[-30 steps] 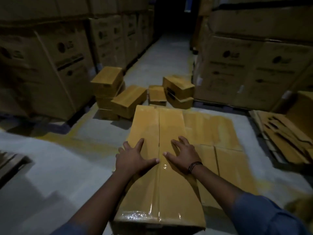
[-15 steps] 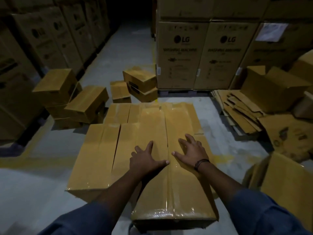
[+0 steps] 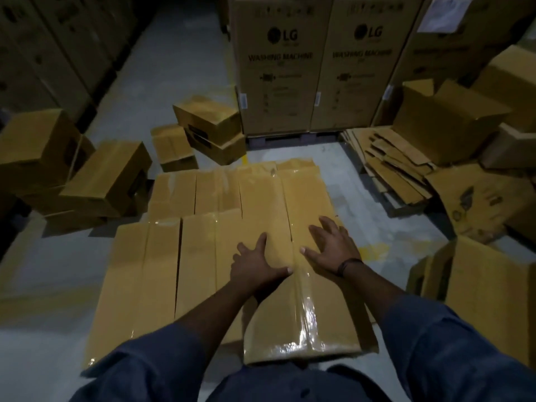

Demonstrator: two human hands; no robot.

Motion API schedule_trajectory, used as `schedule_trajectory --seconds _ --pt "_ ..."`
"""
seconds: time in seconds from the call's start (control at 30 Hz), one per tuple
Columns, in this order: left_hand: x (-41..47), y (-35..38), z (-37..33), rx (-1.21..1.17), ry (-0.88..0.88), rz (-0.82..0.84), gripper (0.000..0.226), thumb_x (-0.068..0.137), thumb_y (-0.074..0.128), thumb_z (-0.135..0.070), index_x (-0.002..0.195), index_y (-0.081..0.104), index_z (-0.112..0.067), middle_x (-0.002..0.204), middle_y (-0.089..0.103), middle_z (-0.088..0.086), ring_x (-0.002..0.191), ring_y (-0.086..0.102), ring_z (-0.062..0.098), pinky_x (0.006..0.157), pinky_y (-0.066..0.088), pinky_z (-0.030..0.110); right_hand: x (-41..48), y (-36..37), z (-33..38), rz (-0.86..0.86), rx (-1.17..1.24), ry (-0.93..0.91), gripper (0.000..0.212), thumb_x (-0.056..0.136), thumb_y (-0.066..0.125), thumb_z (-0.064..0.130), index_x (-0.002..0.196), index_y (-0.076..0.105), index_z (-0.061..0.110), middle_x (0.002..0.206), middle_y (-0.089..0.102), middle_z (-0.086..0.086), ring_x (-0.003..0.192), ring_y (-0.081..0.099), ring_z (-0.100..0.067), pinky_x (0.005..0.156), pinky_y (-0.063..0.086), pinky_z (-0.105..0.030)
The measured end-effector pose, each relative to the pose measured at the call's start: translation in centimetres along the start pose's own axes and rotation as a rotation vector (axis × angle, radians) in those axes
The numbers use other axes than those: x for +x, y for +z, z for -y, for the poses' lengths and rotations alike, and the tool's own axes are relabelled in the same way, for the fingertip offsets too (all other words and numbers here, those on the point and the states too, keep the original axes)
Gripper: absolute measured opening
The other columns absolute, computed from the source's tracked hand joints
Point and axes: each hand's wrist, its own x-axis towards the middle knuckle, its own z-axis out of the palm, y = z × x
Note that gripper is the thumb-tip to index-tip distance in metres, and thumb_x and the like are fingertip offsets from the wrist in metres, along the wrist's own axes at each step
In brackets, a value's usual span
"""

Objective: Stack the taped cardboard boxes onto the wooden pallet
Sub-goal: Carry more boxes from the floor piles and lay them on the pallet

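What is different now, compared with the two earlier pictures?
The top box has shifted right over the lower boxes, which now show on its left. The left hand and right hand stay flat on it; nothing gripped or released.

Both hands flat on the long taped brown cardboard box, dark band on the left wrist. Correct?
No: the head view shows the dark band on the right wrist. Left hand and right hand do lie flat on the brown taped cardboard box.

Left grip [image 3: 255,268] flat, palm down, fingers [image 3: 261,242] spread; right grip [image 3: 330,248] likewise, just beside it.
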Motion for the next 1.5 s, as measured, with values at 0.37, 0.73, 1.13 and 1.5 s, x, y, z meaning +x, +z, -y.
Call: schedule_trajectory --seconds 0.37,0.73,1.13,1.5 --pt "7.0 5.4 0.2 -0.081 -0.121 0.100 0.125 0.068 0.083 -0.070 0.159 -0.001 -0.049 0.163 0.009 0.021 0.140 0.036 0.048 0.107 0.047 0.055 6.0 6.5 -5.2 0.091 0.009 -0.008 0.080 0.084 0.060 0.071 0.152 0.035 0.038 0.167 0.007 0.009 0.148 0.018 -0.035 0.113 0.035 -0.051" --pt "15.1 14.8 5.9 -0.090 -0.256 0.160 0.123 0.073 0.086 -0.057 0.160 -0.001 -0.050 0.167 -0.001 0.023 0.149 0.019 0.049 0.113 0.037 0.060 12.8 19.2 -9.3 0.278 0.054 -0.059 0.079 0.090 0.056 0.068 0.157 0.026 0.038 0.168 -0.005 0.010 0.153 0.001 -0.039 0.119 0.024 -0.055" --pt "17.2 21.1 10.2 0.329 -0.042 0.187 0.124 0.081 0.073 -0.068 0.164 -0.011 -0.030 0.165 -0.021 0.029 0.152 0.004 0.052 0.119 0.027 0.058 14.5 27.0 -11.0 0.266 0.037 -0.017 0.075 0.094 0.053 0.062 0.158 0.021 0.039 0.168 -0.011 0.010 0.154 -0.007 -0.038 0.119 0.021 -0.059" --pt "8.9 23.3 13.8 0.453 0.098 0.239 0.135 0.074 0.081 -0.066 0.163 -0.013 -0.026 0.167 -0.021 0.024 0.154 0.000 0.048 0.120 0.029 0.055 4.5 28.0 -10.7 0.323 -0.075 0.003 0.083 0.093 0.050 0.067 0.160 0.013 0.036 0.169 -0.014 0.001 0.152 -0.016 -0.042 0.116 0.021 -0.064"
